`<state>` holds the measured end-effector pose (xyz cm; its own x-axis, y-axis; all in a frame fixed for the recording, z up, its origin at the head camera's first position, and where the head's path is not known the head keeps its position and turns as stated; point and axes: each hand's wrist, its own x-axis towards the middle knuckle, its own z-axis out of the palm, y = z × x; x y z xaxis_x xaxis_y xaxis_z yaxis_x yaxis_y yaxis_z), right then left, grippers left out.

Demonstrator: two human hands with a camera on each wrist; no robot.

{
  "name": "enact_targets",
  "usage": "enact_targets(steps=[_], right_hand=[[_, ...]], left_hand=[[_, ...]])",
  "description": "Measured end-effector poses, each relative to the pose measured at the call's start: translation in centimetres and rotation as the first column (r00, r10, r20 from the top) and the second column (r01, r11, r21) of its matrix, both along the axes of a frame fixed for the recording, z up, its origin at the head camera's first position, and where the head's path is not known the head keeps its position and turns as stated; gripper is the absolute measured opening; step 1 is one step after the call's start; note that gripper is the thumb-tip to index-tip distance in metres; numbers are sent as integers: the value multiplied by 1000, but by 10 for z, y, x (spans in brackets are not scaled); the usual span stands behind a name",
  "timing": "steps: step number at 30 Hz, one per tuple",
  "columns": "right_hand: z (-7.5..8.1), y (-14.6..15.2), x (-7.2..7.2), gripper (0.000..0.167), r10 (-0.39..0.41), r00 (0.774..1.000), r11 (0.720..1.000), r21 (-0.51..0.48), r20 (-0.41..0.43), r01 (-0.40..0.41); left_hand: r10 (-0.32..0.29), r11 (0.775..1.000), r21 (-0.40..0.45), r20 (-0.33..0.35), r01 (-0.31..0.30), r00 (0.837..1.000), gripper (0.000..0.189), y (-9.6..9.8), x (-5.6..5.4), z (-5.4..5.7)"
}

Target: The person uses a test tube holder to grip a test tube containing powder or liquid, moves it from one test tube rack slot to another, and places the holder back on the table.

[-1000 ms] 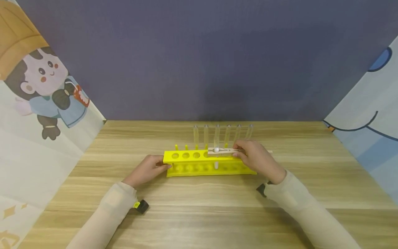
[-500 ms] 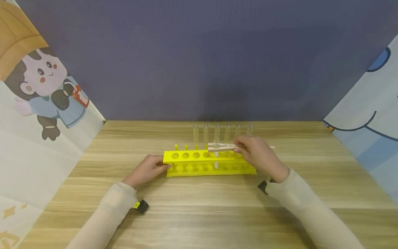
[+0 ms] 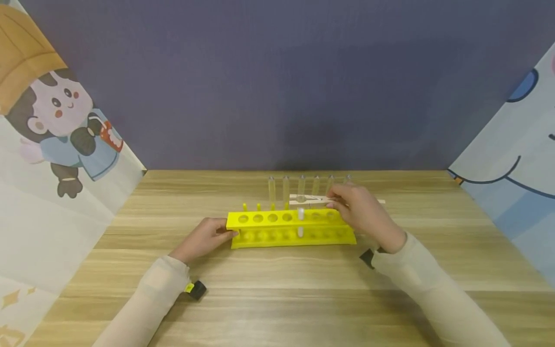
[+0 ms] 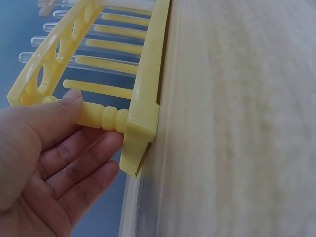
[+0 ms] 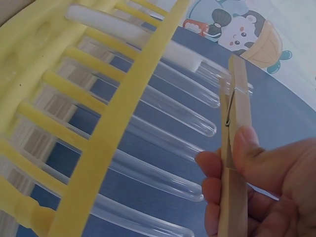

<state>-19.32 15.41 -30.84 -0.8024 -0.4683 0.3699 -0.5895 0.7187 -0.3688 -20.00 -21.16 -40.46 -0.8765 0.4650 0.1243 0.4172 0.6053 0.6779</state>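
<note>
Tube (image 3: 300,213), part white: upright in rack (image 3: 260,225), on table (image 3: 277,299). Clamp (image 5: 240,108), wooden: at tube's upper end, closure on it unclear; pinched in right hand (image 3: 360,207). End post (image 4: 91,113): pinched by left hand (image 3: 205,238). Clear tubes (image 3: 286,189): behind, on pegs (image 4: 98,89).

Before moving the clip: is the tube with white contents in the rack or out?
In: the right wrist view shows the white-filled tube passing through the yellow rack, its clear end above.
</note>
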Motion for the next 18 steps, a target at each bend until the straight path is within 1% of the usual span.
enact_targets(steps=[6,11,18], right_hand=[[4,0,0,10,0,1000,1000,2,-28,0],[5,0,-1,11,1,999,1000,-16,-50,-2],[5,1,-1,11,8,998,1000,-26,-66,-10]], left_hand=[[6,1000,-7,2,-6,1000,20,0,-1,-1],[9,1000,-11,-3,-9,1000,20,0,-2,-2],[-6,1000,-5,-8,6,1000,21,0,-2,-2]])
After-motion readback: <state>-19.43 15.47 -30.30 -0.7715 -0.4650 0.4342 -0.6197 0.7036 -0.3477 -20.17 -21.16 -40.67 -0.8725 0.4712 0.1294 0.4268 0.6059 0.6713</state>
